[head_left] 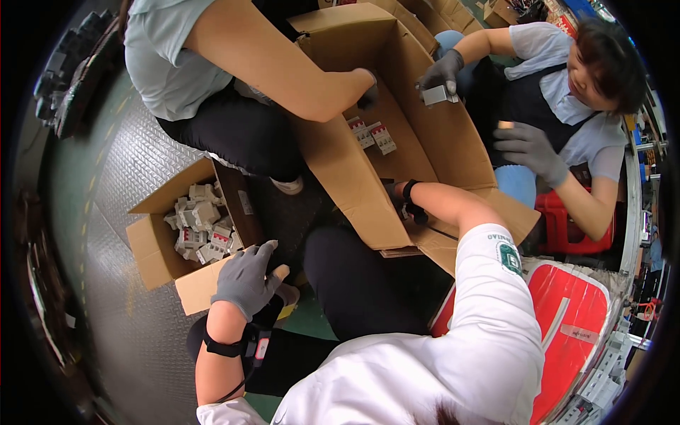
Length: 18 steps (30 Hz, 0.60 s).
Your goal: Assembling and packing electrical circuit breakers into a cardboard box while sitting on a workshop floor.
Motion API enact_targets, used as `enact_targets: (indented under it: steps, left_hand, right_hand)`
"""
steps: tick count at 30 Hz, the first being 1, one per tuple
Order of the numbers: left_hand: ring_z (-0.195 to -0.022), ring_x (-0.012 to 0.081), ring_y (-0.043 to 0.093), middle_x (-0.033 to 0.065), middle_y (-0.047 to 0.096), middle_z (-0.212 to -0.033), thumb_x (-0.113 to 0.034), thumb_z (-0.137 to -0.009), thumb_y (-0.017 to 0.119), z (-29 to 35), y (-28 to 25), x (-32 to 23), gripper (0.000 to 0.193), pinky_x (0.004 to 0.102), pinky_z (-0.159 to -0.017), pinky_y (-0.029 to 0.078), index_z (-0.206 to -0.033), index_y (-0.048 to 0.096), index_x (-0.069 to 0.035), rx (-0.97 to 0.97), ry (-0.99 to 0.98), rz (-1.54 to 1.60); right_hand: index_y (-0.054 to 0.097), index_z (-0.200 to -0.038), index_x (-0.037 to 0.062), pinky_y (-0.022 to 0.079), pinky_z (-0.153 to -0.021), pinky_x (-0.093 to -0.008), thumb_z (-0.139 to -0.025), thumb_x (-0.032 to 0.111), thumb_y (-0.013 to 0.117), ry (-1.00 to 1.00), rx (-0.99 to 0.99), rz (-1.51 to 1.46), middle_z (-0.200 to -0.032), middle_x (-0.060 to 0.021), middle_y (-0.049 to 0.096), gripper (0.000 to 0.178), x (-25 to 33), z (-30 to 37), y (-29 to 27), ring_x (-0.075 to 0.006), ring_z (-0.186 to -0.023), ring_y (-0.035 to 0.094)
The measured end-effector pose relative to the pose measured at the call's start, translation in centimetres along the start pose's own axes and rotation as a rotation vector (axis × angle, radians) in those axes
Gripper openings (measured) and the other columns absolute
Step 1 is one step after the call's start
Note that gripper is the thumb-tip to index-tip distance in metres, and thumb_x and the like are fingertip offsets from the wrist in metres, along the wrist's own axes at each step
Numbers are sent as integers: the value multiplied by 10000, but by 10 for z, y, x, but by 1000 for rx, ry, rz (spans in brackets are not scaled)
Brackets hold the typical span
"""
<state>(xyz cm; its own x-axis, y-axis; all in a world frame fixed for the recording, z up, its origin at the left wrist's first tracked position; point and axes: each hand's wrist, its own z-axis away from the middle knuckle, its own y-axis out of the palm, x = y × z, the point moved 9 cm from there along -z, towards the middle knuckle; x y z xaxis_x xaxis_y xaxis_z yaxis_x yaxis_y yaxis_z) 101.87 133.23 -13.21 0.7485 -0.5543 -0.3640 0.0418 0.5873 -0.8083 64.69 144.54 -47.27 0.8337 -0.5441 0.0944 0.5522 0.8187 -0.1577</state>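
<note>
My left hand (244, 283), in a grey glove with bare fingertips, is open with thumb and fingers apart. It rests by the near flap of a small cardboard box (150, 248), which holds a heap of white circuit breakers (202, 219), some with red marks. My right hand (393, 191) reaches down inside a large open carton (347, 188); its fingers are hidden by the carton's wall. A few white breakers with red tops (383, 138) lie on the carton's bottom, beyond my right hand. Dark straps go round both my wrists.
At the far left, a co-worker's gloved hand (368, 91) reaches into the large carton. Another person, on the right, holds a small white-grey block (438, 95) over its edge. A red-topped stool or case (567, 319) stands beside my right arm; metal floor plating (134, 170) lies left.
</note>
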Motion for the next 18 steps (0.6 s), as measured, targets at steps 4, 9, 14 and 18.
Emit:
enact_targets:
  steps: [4, 9, 14, 18]
  left_hand:
    - [-1036, 386, 627, 177, 647, -1150, -412, -946, 622, -3, 5, -1, 531, 450, -902, 496, -1362, 539, -93, 32, 2, 25]
    - [-1038, 385, 628, 174, 648, -1124, -398, -952, 618, -11, 4, -5, 512, 451, -899, 496, -1358, 545, -94, 26, 31, 60]
    - [-1028, 383, 635, 183, 657, -1108, -374, -960, 613, -16, -5, -18, 484, 440, -890, 502, -1341, 554, -81, -53, 100, 260]
    - [-1001, 372, 641, 177, 663, -1069, -349, -961, 612, -18, -2, -23, 462, 429, -870, 509, -1316, 565, -58, -112, 93, 460]
  right_hand:
    - [726, -1149, 62, 551, -749, -410, -742, 282, 832, -27, -21, 76, -1082, -125, 724, 474, 7, 7, -4, -236, -901, 700]
    - [735, -1131, 58, 556, -727, -408, -724, 270, 851, -98, -64, 236, -1060, -127, 731, 474, 28, 39, -23, -238, -877, 707]
    - [704, -1152, 14, 587, -758, -356, -623, 210, 917, -225, -158, 110, -1074, -127, 724, 603, 43, 157, -91, -231, -901, 716]
    - [685, -1114, -2, 553, -786, -322, -544, 244, 916, -448, -357, 197, -984, -101, 731, 662, 85, 289, -156, -205, -892, 696]
